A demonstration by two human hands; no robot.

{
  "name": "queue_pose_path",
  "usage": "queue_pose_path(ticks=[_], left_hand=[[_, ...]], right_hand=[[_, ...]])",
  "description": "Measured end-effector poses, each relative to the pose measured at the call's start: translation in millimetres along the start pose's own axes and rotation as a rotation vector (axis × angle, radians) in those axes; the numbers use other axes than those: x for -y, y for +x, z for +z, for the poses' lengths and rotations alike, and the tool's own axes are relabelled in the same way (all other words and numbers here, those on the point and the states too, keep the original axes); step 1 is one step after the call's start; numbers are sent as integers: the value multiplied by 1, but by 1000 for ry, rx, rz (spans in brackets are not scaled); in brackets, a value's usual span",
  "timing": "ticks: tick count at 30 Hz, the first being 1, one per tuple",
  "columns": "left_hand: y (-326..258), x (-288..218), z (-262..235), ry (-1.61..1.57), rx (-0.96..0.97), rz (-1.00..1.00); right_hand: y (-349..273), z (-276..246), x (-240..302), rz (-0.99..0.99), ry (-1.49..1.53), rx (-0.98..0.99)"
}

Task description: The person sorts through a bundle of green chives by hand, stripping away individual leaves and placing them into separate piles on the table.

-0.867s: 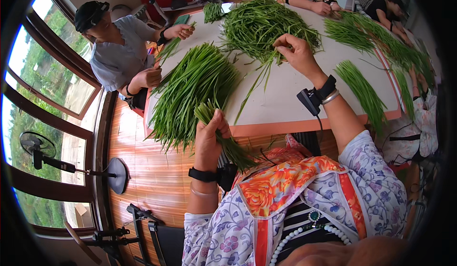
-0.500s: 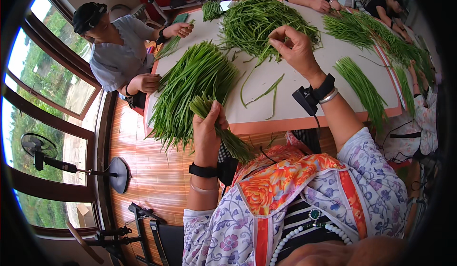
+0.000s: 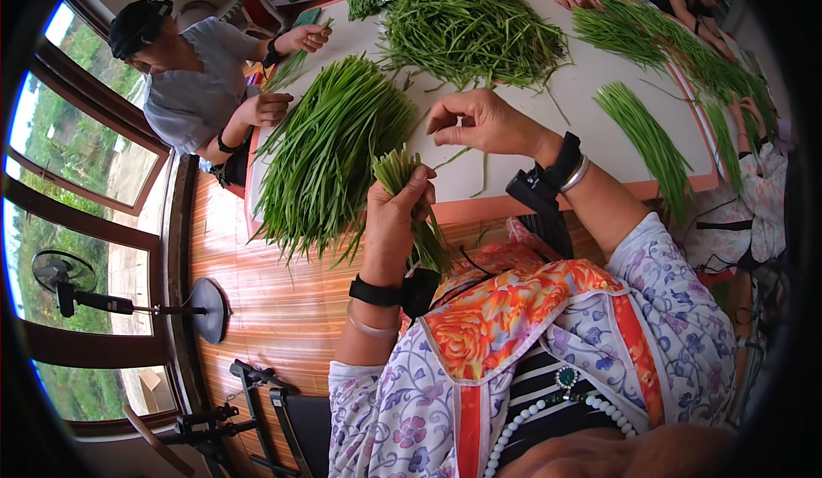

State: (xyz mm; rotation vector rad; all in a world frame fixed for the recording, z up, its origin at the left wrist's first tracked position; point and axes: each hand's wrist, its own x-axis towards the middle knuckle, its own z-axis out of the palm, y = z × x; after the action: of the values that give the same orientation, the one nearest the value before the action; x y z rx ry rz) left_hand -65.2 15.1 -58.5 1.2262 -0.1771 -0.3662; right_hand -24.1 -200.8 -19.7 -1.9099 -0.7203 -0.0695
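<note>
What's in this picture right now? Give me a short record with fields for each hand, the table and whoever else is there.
left hand: gripping a small bunch of green stalks, cut ends up, at the table's near edge
right hand: raised over the table, fingertips pinched on a single thin stalk
table: pale top with orange rim
on table: a large neat pile at left, a loose heap farther back, thinner rows at right
others: a person in a dark cap at left handling stalks; more hands at the far side
floor: a standing fan by the window
</note>
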Motion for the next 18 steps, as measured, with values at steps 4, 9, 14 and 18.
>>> queue_pose_path(ticks=[4,9,14,18], left_hand=[[-2,5,-14,-4,-23,19],[-7,13,-19,-212,-3,-31],[-7,15,-22,-193,11,-58],[-7,13,-21,-185,12,-60]], right_hand=[[-24,-57,-82,232,-336,-186],[-50,-67,-126,243,-473,-181],[-52,-65,-131,291,-504,-130],[-56,-68,-130,263,-635,-109]])
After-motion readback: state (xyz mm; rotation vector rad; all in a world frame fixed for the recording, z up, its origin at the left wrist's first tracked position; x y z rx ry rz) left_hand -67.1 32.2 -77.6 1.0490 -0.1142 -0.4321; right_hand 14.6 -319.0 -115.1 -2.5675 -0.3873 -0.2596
